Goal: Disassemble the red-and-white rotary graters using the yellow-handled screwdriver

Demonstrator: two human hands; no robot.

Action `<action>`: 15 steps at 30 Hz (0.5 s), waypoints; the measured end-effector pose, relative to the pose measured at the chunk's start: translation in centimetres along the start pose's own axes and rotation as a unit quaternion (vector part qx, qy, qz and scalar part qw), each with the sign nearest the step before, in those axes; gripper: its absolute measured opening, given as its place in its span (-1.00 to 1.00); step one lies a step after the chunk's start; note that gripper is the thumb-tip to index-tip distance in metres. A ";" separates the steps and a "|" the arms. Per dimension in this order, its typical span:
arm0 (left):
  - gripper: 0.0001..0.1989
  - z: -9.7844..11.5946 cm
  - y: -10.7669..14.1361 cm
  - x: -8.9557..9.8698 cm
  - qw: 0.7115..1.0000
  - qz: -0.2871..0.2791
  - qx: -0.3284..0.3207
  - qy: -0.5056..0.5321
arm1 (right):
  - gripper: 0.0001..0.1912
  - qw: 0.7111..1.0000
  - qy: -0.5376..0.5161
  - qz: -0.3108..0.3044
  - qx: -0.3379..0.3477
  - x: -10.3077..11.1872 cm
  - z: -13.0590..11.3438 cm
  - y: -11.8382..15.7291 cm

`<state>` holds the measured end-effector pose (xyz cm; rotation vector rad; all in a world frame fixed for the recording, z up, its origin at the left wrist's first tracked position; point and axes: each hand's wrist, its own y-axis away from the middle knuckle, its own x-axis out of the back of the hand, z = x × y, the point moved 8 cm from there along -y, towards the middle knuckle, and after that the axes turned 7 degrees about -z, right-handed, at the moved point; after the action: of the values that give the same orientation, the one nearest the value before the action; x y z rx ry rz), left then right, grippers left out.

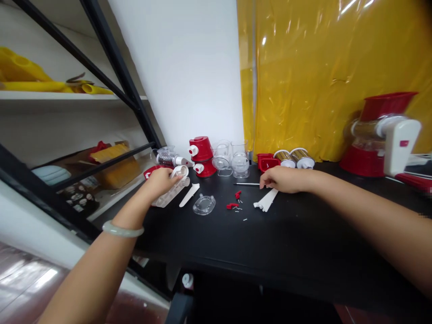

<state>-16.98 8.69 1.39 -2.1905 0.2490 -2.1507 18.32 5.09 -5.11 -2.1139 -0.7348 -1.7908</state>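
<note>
On the left, a black-framed shelf (40,96) holds yellow rolled material (25,72) above and a cardboard box (126,173) below. A yellow plastic curtain (313,67) hangs behind the far right of the desk (236,243), beside a white panel (189,67). A white-capped bottle (187,281) is low at the near side.

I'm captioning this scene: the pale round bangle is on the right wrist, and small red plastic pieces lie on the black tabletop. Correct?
The wrist is wrong: the head view shows the pale round bangle on the left wrist. The small red plastic pieces do lie on the black tabletop.
</note>
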 end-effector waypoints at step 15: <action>-0.66 2.3 -1.7 -5.1 0.997 -0.026 -0.011 -0.072 | -0.86 0.985 0.084 0.085 -0.125 1.9 5.6 0.1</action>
<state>-14.61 10.96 -3.41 -2.3771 0.2114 -2.0118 23.22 8.27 -4.34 -2.0659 -0.2885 -2.0219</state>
